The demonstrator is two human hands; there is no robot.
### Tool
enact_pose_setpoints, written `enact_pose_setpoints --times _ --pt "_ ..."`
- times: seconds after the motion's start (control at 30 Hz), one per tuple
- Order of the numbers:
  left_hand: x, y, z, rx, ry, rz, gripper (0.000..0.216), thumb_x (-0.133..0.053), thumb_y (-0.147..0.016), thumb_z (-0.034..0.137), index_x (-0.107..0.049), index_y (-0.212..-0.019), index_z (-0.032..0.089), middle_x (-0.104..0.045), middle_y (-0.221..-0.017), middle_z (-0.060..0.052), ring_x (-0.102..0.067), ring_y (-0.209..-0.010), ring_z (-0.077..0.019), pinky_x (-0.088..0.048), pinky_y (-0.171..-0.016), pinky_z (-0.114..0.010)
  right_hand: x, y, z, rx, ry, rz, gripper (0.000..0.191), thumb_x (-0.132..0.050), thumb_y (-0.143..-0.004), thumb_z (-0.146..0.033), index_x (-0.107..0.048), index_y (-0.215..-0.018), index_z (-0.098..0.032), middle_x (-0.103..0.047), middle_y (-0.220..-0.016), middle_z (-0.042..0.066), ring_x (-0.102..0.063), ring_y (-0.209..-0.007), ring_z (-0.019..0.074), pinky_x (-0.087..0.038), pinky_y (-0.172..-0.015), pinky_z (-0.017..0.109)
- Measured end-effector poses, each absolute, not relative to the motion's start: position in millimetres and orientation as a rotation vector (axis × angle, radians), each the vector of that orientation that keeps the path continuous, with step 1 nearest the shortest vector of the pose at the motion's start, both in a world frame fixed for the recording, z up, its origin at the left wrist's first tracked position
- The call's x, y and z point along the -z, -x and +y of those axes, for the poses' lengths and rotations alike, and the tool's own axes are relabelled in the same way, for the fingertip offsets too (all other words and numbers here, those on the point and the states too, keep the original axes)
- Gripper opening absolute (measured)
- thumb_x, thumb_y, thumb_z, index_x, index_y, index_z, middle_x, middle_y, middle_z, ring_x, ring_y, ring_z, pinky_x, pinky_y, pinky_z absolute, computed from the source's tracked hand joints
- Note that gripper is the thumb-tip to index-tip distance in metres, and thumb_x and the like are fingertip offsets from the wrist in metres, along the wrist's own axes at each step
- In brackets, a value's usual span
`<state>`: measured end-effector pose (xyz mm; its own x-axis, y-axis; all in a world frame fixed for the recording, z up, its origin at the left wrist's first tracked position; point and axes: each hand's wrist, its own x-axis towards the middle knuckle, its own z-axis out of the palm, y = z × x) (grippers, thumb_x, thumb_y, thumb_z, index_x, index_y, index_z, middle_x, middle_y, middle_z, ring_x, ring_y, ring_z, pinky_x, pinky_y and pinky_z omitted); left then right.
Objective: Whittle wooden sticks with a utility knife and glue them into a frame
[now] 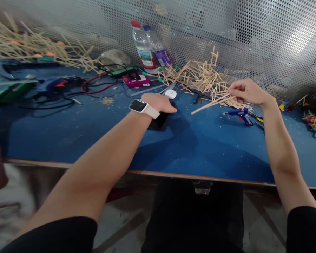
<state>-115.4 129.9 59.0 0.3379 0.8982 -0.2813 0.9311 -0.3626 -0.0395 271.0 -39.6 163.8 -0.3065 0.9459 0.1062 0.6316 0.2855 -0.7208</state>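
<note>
My left hand (160,102), with a pale smartwatch (139,106) on its wrist, rests closed on a black phone (161,121) lying on the blue table (189,144). A small white round object (171,93) sits just beyond its fingers. My right hand (246,92) is pinched on a few thin wooden sticks (212,104) that slant down to the left, at the edge of a tangled pile of glued sticks (200,75). A blue glue gun (241,114) lies just below that hand.
Two plastic bottles (144,47) stand against the perforated metal screen (252,31). A pink box (136,81), red and black cables (94,88), another glue gun (55,86) and a large stick heap (28,47) fill the left. Colourful scraps (312,119) lie far right.
</note>
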Motion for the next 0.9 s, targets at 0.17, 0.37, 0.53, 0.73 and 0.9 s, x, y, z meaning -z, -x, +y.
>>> enact_pose_setpoints --times 0.17,0.37,0.53,0.73,0.9 --pt "-65.8 110.6 119.5 0.329 -2.426 1.716 0.096 -0.080 -0.101 0.077 -0.075 -0.176 0.016 -0.079 -0.165 -0.035 -0.070 -0.154 -0.0672 -0.060 -0.122 -0.076 -135.5 -239.7 -25.1 -0.874 1.385 -2.273 0.036 -0.089 -0.110 -0.054 -0.082 -0.093 -0.024 -0.076 -0.081 0.001 -0.060 -0.060 0.0124 -0.050 -0.062 0.033" --pt "-68.3 109.9 118.6 0.330 -2.396 1.728 0.094 -0.080 -0.102 0.072 -0.073 -0.177 0.016 -0.073 -0.175 -0.033 -0.068 -0.160 -0.0643 -0.059 -0.127 -0.072 -109.4 -229.3 -14.5 -0.975 1.395 -2.283 0.032 -0.090 -0.104 -0.055 -0.084 -0.104 -0.024 -0.085 -0.093 0.002 -0.067 -0.065 0.0140 -0.056 -0.066 0.033" --pt "-69.4 107.7 111.6 0.368 -2.425 1.751 0.092 -0.077 -0.107 0.076 -0.074 -0.176 0.015 -0.075 -0.173 -0.030 -0.070 -0.155 -0.0573 -0.062 -0.125 -0.066 -111.3 -240.4 -14.7 -1.253 1.525 -2.404 0.046 -0.098 -0.092 -0.059 -0.085 -0.115 -0.022 -0.083 -0.082 0.001 -0.074 -0.071 0.0185 -0.060 -0.070 0.035" --pt "-68.2 102.2 98.7 0.404 -2.478 1.766 0.088 -0.066 -0.118 0.069 -0.066 -0.179 0.006 -0.071 -0.177 -0.029 -0.068 -0.148 -0.0465 -0.058 -0.128 -0.069 -108.9 -227.3 -21.5 -1.507 1.755 -2.335 0.053 -0.110 -0.070 -0.043 -0.083 -0.110 -0.022 -0.090 -0.099 0.004 -0.084 -0.088 0.0247 -0.070 -0.083 0.041" --pt "-65.5 104.5 104.2 0.406 -2.491 1.782 0.085 -0.069 -0.115 0.071 -0.072 -0.175 0.011 -0.076 -0.171 -0.029 -0.071 -0.149 -0.0491 -0.061 -0.124 -0.064 -107.0 -198.0 -33.5 -1.260 2.034 -2.562 0.022 -0.099 -0.083 -0.023 -0.078 -0.089 -0.022 -0.082 -0.083 0.000 -0.078 -0.079 0.0219 -0.062 -0.074 0.036"
